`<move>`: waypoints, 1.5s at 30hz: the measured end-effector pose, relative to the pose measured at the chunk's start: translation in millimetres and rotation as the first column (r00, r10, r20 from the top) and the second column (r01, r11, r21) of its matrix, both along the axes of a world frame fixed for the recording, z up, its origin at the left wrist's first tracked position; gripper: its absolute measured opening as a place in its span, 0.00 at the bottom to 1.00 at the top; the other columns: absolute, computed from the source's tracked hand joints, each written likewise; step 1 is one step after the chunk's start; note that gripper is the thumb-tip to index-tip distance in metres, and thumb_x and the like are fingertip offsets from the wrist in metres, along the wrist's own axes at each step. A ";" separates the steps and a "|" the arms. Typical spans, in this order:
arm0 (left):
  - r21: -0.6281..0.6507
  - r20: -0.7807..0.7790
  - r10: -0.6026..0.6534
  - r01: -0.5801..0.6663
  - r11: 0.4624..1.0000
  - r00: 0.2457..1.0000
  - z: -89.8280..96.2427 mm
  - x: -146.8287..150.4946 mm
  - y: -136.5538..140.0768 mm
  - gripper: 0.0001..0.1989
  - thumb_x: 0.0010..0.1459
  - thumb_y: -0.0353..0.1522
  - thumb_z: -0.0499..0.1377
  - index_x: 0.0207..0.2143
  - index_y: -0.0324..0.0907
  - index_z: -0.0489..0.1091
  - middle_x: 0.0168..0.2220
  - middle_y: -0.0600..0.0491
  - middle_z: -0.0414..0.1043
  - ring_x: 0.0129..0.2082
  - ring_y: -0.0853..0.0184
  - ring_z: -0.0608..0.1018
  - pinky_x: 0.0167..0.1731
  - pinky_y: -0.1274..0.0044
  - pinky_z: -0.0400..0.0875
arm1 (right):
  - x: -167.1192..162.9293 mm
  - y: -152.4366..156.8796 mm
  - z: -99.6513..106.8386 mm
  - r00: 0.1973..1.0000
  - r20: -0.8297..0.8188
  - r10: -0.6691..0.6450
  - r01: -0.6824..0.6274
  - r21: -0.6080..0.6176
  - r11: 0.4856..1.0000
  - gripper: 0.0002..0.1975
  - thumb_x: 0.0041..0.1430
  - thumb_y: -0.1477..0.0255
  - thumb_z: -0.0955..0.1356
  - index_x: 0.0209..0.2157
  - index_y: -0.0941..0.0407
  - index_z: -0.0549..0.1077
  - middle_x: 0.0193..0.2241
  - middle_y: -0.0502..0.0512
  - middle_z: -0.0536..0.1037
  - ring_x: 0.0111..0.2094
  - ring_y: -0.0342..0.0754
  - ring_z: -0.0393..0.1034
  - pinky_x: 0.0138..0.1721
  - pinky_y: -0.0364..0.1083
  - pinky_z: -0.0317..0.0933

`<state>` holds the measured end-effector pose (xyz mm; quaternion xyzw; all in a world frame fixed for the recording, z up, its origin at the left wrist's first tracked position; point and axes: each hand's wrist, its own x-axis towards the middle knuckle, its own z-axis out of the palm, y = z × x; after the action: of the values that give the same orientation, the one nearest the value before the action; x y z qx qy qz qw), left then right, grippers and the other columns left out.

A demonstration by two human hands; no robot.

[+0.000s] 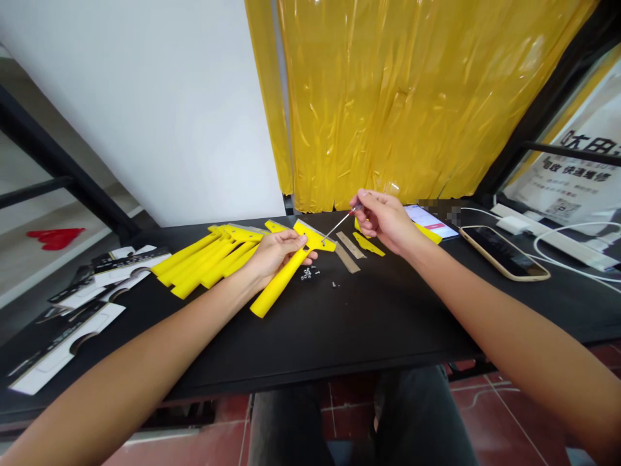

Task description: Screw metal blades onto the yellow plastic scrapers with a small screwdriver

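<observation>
My left hand (279, 254) is closed around a yellow scraper (281, 283), near where its handle meets the wide head. The handle points down toward me, and a grey strip shows along the head's far edge. Between the fingers of my right hand (381, 217) is a screwdriver (340, 224), its shaft slanting down left to a screw spot on the scraper head. Small loose screws (307, 274) lie on the table below the head. Just right of it are flat metal blades (348, 254) and a loose yellow head piece (369, 244).
Several yellow scrapers (194, 259) lie in a row at the left. Black and white cards (72, 346) cover the table's left end. At right are a phone (502, 251), white cables, a power strip (557, 236) and a lit screen (431, 220). Yellow plastic curtain (388, 97) hangs behind.
</observation>
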<state>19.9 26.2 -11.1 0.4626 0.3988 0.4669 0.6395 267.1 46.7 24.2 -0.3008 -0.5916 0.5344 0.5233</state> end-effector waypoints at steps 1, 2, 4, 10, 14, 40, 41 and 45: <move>-0.003 -0.004 -0.015 0.015 1.000 1.000 -1.2 0.1 0.0 0.07 0.57 0.27 0.66 0.32 0.36 0.69 0.28 0.43 0.79 0.30 0.59 0.84 0.30 0.75 0.80 | -0.8 -1.5 1.8 1.000 -0.011 -0.025 0.025 0.026 0.999 0.17 0.60 0.54 0.70 0.32 0.54 0.70 0.22 0.47 0.64 0.19 0.38 0.52 0.17 0.40 0.44; -0.006 -0.007 -0.028 0.028 1.000 1.000 -2.2 0.4 -0.2 0.07 0.58 0.27 0.66 0.32 0.37 0.69 0.28 0.43 0.79 0.30 0.59 0.84 0.30 0.75 0.80 | -1.7 -2.7 2.9 0.999 -0.012 -0.046 0.047 0.045 0.998 0.17 0.60 0.54 0.69 0.33 0.54 0.70 0.23 0.47 0.64 0.19 0.38 0.53 0.17 0.40 0.46; -0.006 -0.011 -0.047 0.046 0.999 0.999 -3.1 1.5 -1.1 0.07 0.58 0.27 0.65 0.32 0.37 0.68 0.28 0.43 0.79 0.30 0.59 0.84 0.30 0.75 0.80 | -3.4 -4.2 3.1 0.998 0.003 -0.070 0.070 0.062 0.996 0.17 0.61 0.53 0.68 0.34 0.53 0.70 0.24 0.48 0.65 0.20 0.39 0.54 0.18 0.41 0.49; 0.018 -0.016 -0.094 0.094 0.995 0.995 0.5 4.0 -5.8 0.08 0.57 0.27 0.66 0.32 0.38 0.67 0.27 0.45 0.79 0.29 0.60 0.83 0.28 0.75 0.79 | -6.6 -5.7 -1.0 0.998 0.017 -0.052 0.051 0.088 0.995 0.17 0.62 0.53 0.68 0.36 0.53 0.71 0.25 0.48 0.65 0.22 0.40 0.56 0.19 0.41 0.52; 0.036 -0.021 -0.125 0.126 0.991 0.992 1.1 4.4 -6.8 0.10 0.55 0.28 0.68 0.31 0.38 0.68 0.27 0.46 0.78 0.29 0.60 0.83 0.27 0.75 0.78 | -6.8 -6.3 -1.0 0.997 0.032 -0.064 0.061 0.090 0.994 0.16 0.62 0.53 0.67 0.36 0.53 0.71 0.26 0.49 0.66 0.22 0.40 0.57 0.20 0.41 0.54; 0.055 -0.024 -0.225 0.226 0.972 0.974 5.9 1.7 -5.4 0.09 0.58 0.32 0.64 0.34 0.35 0.69 0.24 0.43 0.77 0.19 0.64 0.78 0.19 0.77 0.72 | -8.0 -7.8 -1.6 0.998 -0.055 0.044 -0.037 0.121 0.992 0.13 0.62 0.59 0.69 0.35 0.55 0.75 0.24 0.49 0.69 0.21 0.39 0.58 0.17 0.40 0.53; 0.050 -0.011 -0.222 0.222 0.974 0.975 6.7 2.2 -6.1 0.08 0.57 0.32 0.65 0.34 0.35 0.69 0.24 0.44 0.76 0.20 0.64 0.78 0.19 0.77 0.72 | -7.9 -7.3 -1.7 0.997 -0.061 0.044 -0.036 0.119 0.992 0.13 0.62 0.59 0.69 0.35 0.56 0.75 0.24 0.49 0.69 0.21 0.39 0.58 0.17 0.40 0.53; 0.048 0.013 -0.218 0.218 0.975 0.976 7.3 3.3 -7.3 0.08 0.57 0.30 0.64 0.34 0.36 0.69 0.24 0.45 0.76 0.20 0.64 0.78 0.19 0.77 0.73 | -7.9 -6.9 -1.6 0.997 -0.066 0.040 -0.033 0.115 0.993 0.13 0.62 0.60 0.69 0.35 0.56 0.75 0.24 0.49 0.69 0.20 0.39 0.58 0.17 0.39 0.52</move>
<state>23.2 18.8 -3.9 0.5139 0.3288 0.4073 0.6796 259.2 39.8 22.6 -0.2414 -0.6083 0.5193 0.5495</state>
